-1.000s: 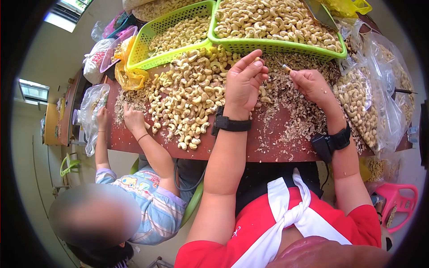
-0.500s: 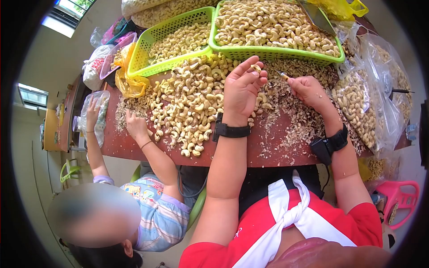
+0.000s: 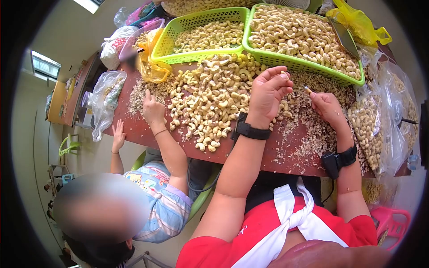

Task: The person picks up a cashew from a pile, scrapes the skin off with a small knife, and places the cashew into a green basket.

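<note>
My left hand (image 3: 269,94), raised over the table, pinches a cashew nut between thumb and fingertips; the fingers mostly cover it. To its right, my right hand (image 3: 329,108) is closed round a small knife (image 3: 307,90), whose thin tip points up and left toward my left hand. The blade and the nut are apart. Below and left of my left hand lies a large heap of cashew nuts (image 3: 208,96) with some brownish skin on them. Broken skin flakes (image 3: 308,120) cover the tabletop under and between my hands.
Two green baskets of cashews, one left (image 3: 201,56) and one right (image 3: 295,57), stand behind the heap. Clear bags of cashews (image 3: 366,125) rest at the right. Another person sits at my left, one hand (image 3: 154,109) over the red table (image 3: 286,154). A yellow bag (image 3: 156,71) lies beside the left basket.
The view has shifted, so the table's contents appear farther right. My left fingers have closed more over the cashew. The other person's far hand has dropped to the table edge.
</note>
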{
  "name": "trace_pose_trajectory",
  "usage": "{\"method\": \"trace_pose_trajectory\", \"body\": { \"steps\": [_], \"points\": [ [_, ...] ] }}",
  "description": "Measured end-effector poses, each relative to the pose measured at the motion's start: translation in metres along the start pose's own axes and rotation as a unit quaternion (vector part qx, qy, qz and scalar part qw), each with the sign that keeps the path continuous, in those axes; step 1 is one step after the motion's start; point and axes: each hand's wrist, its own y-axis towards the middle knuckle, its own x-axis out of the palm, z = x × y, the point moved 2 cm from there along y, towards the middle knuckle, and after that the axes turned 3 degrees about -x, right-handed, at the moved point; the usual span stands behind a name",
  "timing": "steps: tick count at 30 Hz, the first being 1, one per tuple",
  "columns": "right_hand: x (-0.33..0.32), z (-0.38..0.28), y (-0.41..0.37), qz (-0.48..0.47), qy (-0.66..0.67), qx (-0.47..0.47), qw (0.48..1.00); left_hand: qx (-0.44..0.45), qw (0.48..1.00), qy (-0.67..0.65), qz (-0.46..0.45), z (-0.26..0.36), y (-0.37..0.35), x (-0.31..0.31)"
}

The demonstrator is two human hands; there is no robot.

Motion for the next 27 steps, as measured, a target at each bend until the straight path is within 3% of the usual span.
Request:
{"method": "trace_pose_trajectory", "body": {
  "steps": [27],
  "points": [
    [-0.022, 0.042, 0.027, 0.010, -0.012, 0.007, 1.000, 0.025, 0.998, -0.034, 0.035, -0.010, 0.000, -0.002]
  ]
}}
